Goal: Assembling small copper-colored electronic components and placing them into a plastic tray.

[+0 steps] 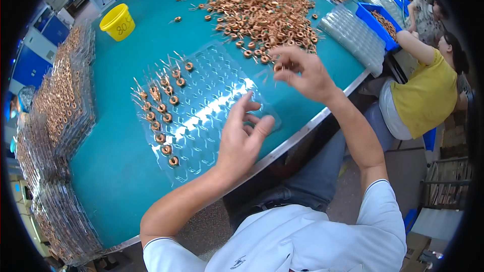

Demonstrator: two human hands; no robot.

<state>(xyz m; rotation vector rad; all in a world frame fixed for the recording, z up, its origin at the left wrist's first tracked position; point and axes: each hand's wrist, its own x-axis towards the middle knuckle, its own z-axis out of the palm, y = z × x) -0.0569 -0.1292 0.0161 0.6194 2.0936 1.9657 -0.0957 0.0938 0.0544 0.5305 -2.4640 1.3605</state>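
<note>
A clear plastic blister tray (204, 116) lies on the green table in front of me. Copper-wound toroidal coils (167, 117) with thin wire leads fill rows along its left side; its other pockets hold none. Over the tray's right part hovers my left hand (241, 138), fingers loosely bent and apart, with nothing visible in it. My right hand (307, 75) is raised beyond the tray's right edge, at the near side of a large heap of loose coils (267, 12). Its thumb and fingers pinch one coil (278, 67), partly covered by the fingers.
Tall stacks of coil-filled trays (75, 85) line the table's left side. A yellow bucket (117, 22) stands at the back left. Stacked clear trays (353, 38) and a blue bin (379, 24) of coils are at the right. A person in a yellow top (423, 93) sits beyond.
</note>
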